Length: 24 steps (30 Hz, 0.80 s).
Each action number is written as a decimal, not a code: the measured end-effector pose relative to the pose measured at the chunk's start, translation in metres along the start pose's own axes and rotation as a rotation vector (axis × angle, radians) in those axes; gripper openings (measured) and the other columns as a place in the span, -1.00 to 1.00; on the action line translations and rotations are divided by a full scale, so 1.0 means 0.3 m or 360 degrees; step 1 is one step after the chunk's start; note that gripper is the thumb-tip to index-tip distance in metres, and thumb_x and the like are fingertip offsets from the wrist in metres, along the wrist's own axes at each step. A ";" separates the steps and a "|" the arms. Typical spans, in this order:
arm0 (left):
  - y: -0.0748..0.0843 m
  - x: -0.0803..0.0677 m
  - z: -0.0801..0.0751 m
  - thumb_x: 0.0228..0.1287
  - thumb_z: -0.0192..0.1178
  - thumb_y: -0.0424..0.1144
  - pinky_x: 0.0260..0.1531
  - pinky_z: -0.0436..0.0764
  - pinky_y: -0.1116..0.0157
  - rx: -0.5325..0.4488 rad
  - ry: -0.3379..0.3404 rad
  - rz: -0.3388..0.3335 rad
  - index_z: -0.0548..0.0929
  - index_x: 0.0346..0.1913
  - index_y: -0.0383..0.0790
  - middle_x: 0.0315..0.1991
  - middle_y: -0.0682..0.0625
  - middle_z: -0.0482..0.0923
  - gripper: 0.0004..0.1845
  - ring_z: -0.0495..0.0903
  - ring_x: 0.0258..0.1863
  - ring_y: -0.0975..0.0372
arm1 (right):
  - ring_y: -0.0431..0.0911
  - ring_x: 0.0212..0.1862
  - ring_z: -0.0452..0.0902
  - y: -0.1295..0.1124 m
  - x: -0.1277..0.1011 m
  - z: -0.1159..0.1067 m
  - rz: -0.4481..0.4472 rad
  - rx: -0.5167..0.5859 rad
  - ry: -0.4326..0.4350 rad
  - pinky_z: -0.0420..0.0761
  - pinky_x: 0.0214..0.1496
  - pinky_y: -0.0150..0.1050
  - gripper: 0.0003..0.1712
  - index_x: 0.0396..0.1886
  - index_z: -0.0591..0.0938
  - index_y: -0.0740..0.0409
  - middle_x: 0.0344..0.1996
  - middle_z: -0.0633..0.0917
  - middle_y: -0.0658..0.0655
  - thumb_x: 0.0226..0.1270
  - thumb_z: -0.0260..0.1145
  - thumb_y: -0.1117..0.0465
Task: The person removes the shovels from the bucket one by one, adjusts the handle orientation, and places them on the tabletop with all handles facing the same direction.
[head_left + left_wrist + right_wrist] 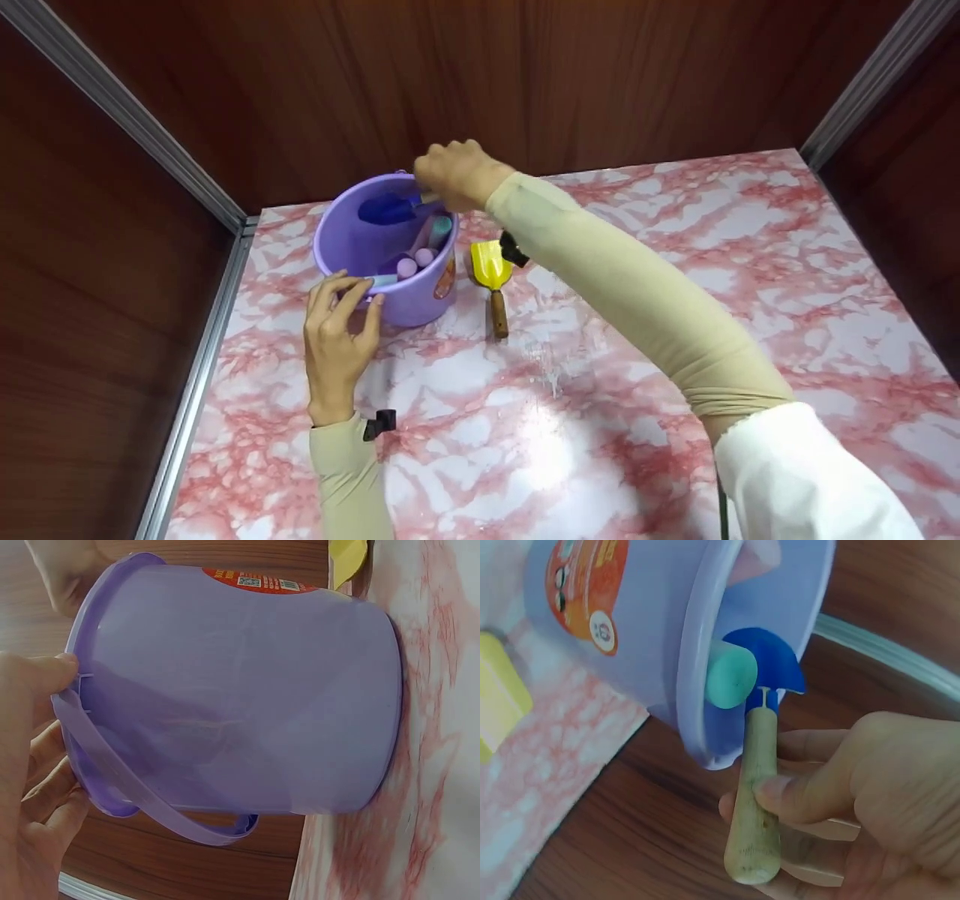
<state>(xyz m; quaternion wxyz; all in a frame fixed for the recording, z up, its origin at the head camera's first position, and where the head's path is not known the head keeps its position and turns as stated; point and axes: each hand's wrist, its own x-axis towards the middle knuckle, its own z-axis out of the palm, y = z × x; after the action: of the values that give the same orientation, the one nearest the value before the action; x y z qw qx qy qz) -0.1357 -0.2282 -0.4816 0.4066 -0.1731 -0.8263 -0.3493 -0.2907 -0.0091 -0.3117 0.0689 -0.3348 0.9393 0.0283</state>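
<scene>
Right hand (454, 174) over the far rim of the purple bucket (420, 300), fingers and thumb curled round the wooden handle of a blue trowel (386, 208), blade just inside the mouth. Grip firmly clamped on that handle, plain in the right wrist view. Left hand (335, 337) at the near rim, fingers loosely bent, thumb tip touching the rim by the bail handle, nothing clasped. Already in the bucket: pink, lilac and teal-ended handles (427, 247) leaning together. Still out on the marbled worktop (600, 420): a yellow trowel (491, 274) just beside the bucket. Judged well along, blue trowel going in or out, yellow one left. On the bucket wall an orange-red sticker (585, 592) with cartoon faces; print too small to read
</scene>
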 end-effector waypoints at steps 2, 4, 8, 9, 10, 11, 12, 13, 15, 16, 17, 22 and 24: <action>0.000 0.001 0.002 0.37 0.48 -0.26 0.44 0.56 0.11 0.0001 -0.0003 -0.0001 0.83 0.01 -0.34 -0.01 -0.23 0.73 -0.74 0.62 0.27 -0.13 | 0.16 0.09 0.66 0.032 -0.017 0.006 -0.0005 0.0174 -0.0011 0.74 0.19 0.15 -0.77 0.08 0.78 0.08 0.07 0.74 0.20 0.51 0.38 0.24; 0.001 0.002 0.004 0.37 0.48 -0.25 0.44 0.56 0.12 0.0003 -0.0005 0.0000 0.84 0.01 -0.34 -0.01 -0.23 0.73 -0.74 0.62 0.27 -0.13 | 0.12 0.09 0.64 0.062 -0.038 0.015 -0.0006 0.0336 -0.0008 0.73 0.20 0.12 -0.70 0.11 0.81 0.05 0.07 0.76 0.16 0.46 0.37 0.34; -0.001 0.006 0.004 0.37 0.48 -0.25 0.45 0.55 0.12 0.0002 -0.0011 0.0004 0.83 0.02 -0.34 0.00 -0.23 0.73 -0.74 0.62 0.27 -0.13 | 0.06 0.11 0.64 0.113 -0.082 0.034 -0.0007 0.0566 0.0032 0.74 0.25 0.05 -0.56 0.19 0.79 0.08 0.10 0.78 0.14 0.41 0.32 0.47; -0.002 0.006 0.004 0.37 0.48 -0.25 0.46 0.55 0.12 0.0001 -0.0010 0.0006 0.83 0.02 -0.34 0.00 -0.23 0.73 -0.74 0.62 0.27 -0.13 | 0.05 0.13 0.63 0.122 -0.093 0.036 -0.0004 0.0598 0.0035 0.74 0.26 0.04 -0.54 0.22 0.78 0.09 0.12 0.78 0.15 0.41 0.31 0.48; -0.003 0.006 0.004 0.37 0.48 -0.26 0.46 0.54 0.11 0.0000 -0.0009 0.0008 0.83 0.02 -0.34 0.00 -0.23 0.73 -0.74 0.62 0.27 -0.14 | 0.05 0.14 0.61 0.130 -0.103 0.038 -0.0001 0.0621 0.0037 0.73 0.27 0.03 -0.54 0.22 0.77 0.11 0.12 0.77 0.15 0.41 0.30 0.48; -0.003 0.006 0.003 0.37 0.48 -0.26 0.46 0.55 0.11 0.0000 -0.0007 0.0011 0.83 0.02 -0.34 0.00 -0.23 0.73 -0.74 0.62 0.27 -0.14 | 0.06 0.14 0.60 0.136 -0.112 0.039 -0.0001 0.0632 0.0033 0.73 0.26 0.03 -0.54 0.23 0.77 0.12 0.11 0.77 0.16 0.41 0.30 0.47; -0.004 0.006 0.002 0.37 0.48 -0.26 0.45 0.55 0.11 0.0000 -0.0005 0.0012 0.83 0.02 -0.34 0.00 -0.23 0.73 -0.74 0.62 0.27 -0.14 | 0.07 0.13 0.58 0.142 -0.119 0.040 0.0004 0.0633 0.0024 0.72 0.23 0.04 -0.55 0.22 0.77 0.13 0.10 0.76 0.16 0.40 0.29 0.47; -0.005 0.004 0.001 0.36 0.48 -0.26 0.45 0.55 0.10 -0.0001 -0.0003 0.0013 0.83 0.02 -0.34 0.00 -0.23 0.73 -0.74 0.62 0.27 -0.14 | 0.07 0.14 0.57 0.146 -0.126 0.039 0.0013 0.0629 0.0007 0.71 0.25 0.06 -0.53 0.24 0.75 0.14 0.11 0.75 0.16 0.40 0.28 0.46; -0.007 0.002 -0.002 0.36 0.48 -0.27 0.44 0.56 0.10 -0.0005 -0.0002 0.0013 0.83 0.02 -0.33 0.00 -0.23 0.73 -0.74 0.62 0.27 -0.14 | 0.08 0.16 0.54 0.153 -0.136 0.036 0.0043 0.0608 -0.0050 0.66 0.26 0.11 -0.52 0.24 0.74 0.13 0.12 0.73 0.15 0.37 0.27 0.45; -0.008 0.001 -0.003 0.36 0.48 -0.27 0.44 0.56 0.10 -0.0008 -0.0001 0.0014 0.84 0.02 -0.33 0.00 -0.23 0.73 -0.74 0.62 0.26 -0.14 | 0.08 0.13 0.53 0.155 -0.141 0.034 0.0052 0.0600 -0.0082 0.65 0.23 0.11 -0.56 0.18 0.74 0.12 0.10 0.72 0.15 0.36 0.25 0.45; -0.008 0.001 -0.004 0.36 0.48 -0.28 0.44 0.56 0.10 -0.0010 -0.0002 0.0012 0.84 0.02 -0.33 -0.01 -0.23 0.73 -0.75 0.62 0.26 -0.14 | 0.06 0.09 0.52 0.158 -0.146 0.032 0.0067 0.0589 -0.0120 0.62 0.19 0.09 -0.63 0.11 0.74 0.12 0.05 0.71 0.14 0.39 0.22 0.42; -0.010 -0.004 -0.011 0.36 0.48 -0.29 0.43 0.56 0.12 -0.0015 0.0013 -0.0001 0.85 0.00 -0.32 -0.02 -0.22 0.74 -0.77 0.62 0.26 -0.14 | 0.03 -0.04 0.50 0.173 -0.168 0.029 0.0130 0.0627 -0.0298 0.62 0.10 0.00 -0.82 -0.01 0.65 0.14 -0.06 0.63 0.13 0.57 0.14 0.29; -0.012 -0.007 -0.015 0.36 0.48 -0.29 0.42 0.57 0.12 -0.0013 0.0017 -0.0005 0.85 0.00 -0.31 -0.02 -0.22 0.74 -0.77 0.62 0.27 -0.14 | 0.04 -0.06 0.53 0.183 -0.176 0.036 0.0152 0.0674 -0.0346 0.70 0.02 -0.09 -0.78 0.08 0.64 0.18 -0.07 0.63 0.15 0.60 0.16 0.26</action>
<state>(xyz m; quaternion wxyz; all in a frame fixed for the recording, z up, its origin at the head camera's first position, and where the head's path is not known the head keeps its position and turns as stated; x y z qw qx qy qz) -0.1339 -0.2338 -0.4830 0.4099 -0.1717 -0.8229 -0.3541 -0.2839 0.0674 -0.3141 0.2368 -0.2631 0.9261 -0.1303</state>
